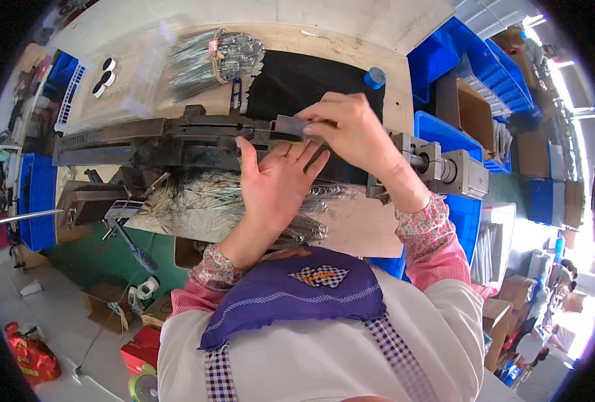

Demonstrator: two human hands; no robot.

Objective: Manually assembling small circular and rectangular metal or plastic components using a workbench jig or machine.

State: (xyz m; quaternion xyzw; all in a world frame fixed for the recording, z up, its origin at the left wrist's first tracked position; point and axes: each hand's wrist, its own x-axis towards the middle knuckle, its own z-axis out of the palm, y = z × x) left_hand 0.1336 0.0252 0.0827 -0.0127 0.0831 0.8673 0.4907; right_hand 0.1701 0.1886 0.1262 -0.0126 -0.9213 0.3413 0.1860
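A long dark metal machine (156, 142) with a grooved rail runs across the bench in front of me. My right hand (354, 130) is bent over its middle, thumb and fingers closed on a small flat grey metal piece (289, 125) at the rail. Just below and left of it, my left hand (277, 181) is open, palm up, fingers and thumb spread against the rail's near side. Whether its fingertips touch the metal piece I cannot tell. Thin metal wires (304, 224) lie loose on the bench under and beside my left wrist.
Behind the machine lie a tied wire bundle (210, 63), a black mat (290, 80), a blue tape roll (374, 78) and a clear plastic basket (136, 74). A grey cylinder unit (465, 173) forms the machine's right end. Blue crates (435, 57) stand at the right.
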